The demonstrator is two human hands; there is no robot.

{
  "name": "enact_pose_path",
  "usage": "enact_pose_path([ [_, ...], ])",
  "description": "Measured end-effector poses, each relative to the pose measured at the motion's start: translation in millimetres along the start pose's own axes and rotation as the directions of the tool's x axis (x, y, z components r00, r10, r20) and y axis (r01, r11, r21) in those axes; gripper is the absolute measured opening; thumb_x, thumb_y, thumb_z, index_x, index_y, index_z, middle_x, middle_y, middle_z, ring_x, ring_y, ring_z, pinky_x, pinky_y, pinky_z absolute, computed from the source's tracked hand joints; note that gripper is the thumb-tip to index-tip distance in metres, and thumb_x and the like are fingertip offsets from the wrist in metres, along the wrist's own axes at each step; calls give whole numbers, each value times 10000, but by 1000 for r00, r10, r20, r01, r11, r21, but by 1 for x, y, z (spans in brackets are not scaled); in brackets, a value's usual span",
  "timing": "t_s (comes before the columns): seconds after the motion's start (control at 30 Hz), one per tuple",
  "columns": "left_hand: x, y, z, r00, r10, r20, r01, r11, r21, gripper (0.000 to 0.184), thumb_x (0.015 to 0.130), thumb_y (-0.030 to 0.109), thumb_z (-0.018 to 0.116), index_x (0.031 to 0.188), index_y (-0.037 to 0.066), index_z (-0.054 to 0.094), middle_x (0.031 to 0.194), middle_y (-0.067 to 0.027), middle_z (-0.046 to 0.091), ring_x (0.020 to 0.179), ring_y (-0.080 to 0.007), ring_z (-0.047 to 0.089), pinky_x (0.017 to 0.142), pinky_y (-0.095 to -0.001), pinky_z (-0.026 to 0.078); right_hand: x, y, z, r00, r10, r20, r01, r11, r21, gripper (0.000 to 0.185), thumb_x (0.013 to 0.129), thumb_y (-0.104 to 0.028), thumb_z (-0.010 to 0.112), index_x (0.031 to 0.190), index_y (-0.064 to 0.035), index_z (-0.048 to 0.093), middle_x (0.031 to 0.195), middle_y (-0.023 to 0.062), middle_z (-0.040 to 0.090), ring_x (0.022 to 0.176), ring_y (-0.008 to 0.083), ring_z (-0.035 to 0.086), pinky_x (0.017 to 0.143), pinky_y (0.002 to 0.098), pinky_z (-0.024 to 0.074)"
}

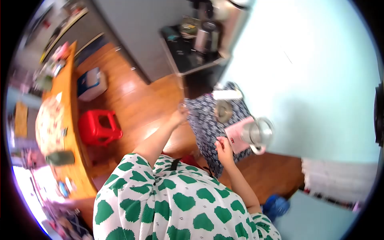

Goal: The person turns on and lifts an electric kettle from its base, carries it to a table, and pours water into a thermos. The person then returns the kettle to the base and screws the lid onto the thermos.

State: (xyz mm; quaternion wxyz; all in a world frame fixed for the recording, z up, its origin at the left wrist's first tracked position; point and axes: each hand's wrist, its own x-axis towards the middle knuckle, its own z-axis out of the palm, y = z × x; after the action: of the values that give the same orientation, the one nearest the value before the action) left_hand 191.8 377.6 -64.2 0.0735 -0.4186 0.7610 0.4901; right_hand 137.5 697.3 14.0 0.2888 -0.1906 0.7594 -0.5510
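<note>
A pink blender-like appliance point(237, 135) with a clear jug point(258, 132) on it stands on a small table under a dark floral cloth point(206, 120). My right hand point(225, 149) is just in front of the pink base, its fingers loosely bent and apart, with nothing visible in them. Whether it touches the base I cannot tell. At the cloth's left edge is my left hand point(180, 115), blurred, with a thin ring-like shape by its fingertips that I cannot make out. Behind the appliance lie a grey-brown round object point(223, 111) and a white oblong object point(227, 95).
A black-topped stand point(180, 54) holds a metallic flask-like vessel point(205, 36) at the back. To the left are a red stool point(98, 127), a blue-and-white box point(92, 83) and a long wooden table point(82, 166). A pale wall point(316, 88) borders the right.
</note>
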Motion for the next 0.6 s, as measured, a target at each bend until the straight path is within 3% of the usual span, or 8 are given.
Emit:
enact_pose_path([
  [0.03, -42, 16, -30, 998, -15, 54, 17, 999, -32, 421, 997, 353, 634, 1335, 108, 688, 1191, -132, 750, 1050, -284, 734, 916, -416, 563, 9, -12, 13, 997, -14, 72, 17, 999, -45, 220, 1053, -106, 587, 1268, -59, 590, 959, 23, 653, 777, 82, 586, 741, 246, 516],
  [0.07, -48, -4, -41, 997, 59, 53, -64, 992, 109, 417, 973, 358, 666, 1319, 128, 701, 1196, -144, 746, 961, -363, 741, 913, -442, 561, 17, -28, 29, 989, -33, 142, 37, 999, -27, 207, 1052, -88, 583, 1255, -53, 607, 964, 23, 665, 792, 78, 592, 748, 242, 517],
  [0.17, -100, -36, -98, 970, 241, 44, -245, 949, 199, 359, 943, 354, 702, 1245, 165, 742, 1186, -142, 743, 1082, -341, 694, 982, -445, 528, 37, -63, 90, 949, -88, 302, 87, 996, 18, 217, 1024, -67, 619, 1239, -47, 641, 940, 35, 692, 784, 98, 623, 757, 256, 530],
  [0.27, -163, -87, -156, 832, 552, -56, -420, 692, 587, 318, 889, 301, 735, 1178, 169, 758, 1146, -73, 735, 1108, -316, 669, 993, -463, 500, 44, -97, 162, 874, -104, 474, 123, 992, -9, 199, 1034, -73, 607, 1226, -42, 644, 959, 32, 695, 805, 89, 622, 762, 239, 521],
  [0.37, -233, -150, -212, 826, 528, -195, -324, 729, 603, 302, 873, 288, 738, 1151, 171, 757, 1139, -56, 720, 1155, -282, 630, 1017, -434, 477, 36, -124, 257, 754, -48, 655, 116, 991, -61, 176, 1044, -88, 602, 1209, -50, 646, 977, 26, 684, 825, 80, 615, 763, 231, 520],
  [0.5, -347, -232, -291, 827, 401, -394, -184, 855, 484, 323, 891, 238, 736, 1198, 139, 734, 1216, -80, 710, 1193, -300, 625, 1035, -455, 480, -12, -162, 401, 537, -105, 837, 177, 984, 10, 174, 1050, -98, 601, 1207, -32, 640, 1017, 27, 670, 896, 85, 625, 783, 230, 531],
  [0.6, -428, -300, -344, 750, 343, -565, -120, 911, 395, 301, 867, 191, 746, 1158, 113, 741, 1169, -115, 716, 1138, -322, 650, 1000, -456, 508, -65, -179, 511, 369, -176, 913, 234, 968, 92, 184, 1046, -111, 613, 1212, -35, 637, 1003, 20, 669, 891, 82, 626, 805, 235, 532],
])
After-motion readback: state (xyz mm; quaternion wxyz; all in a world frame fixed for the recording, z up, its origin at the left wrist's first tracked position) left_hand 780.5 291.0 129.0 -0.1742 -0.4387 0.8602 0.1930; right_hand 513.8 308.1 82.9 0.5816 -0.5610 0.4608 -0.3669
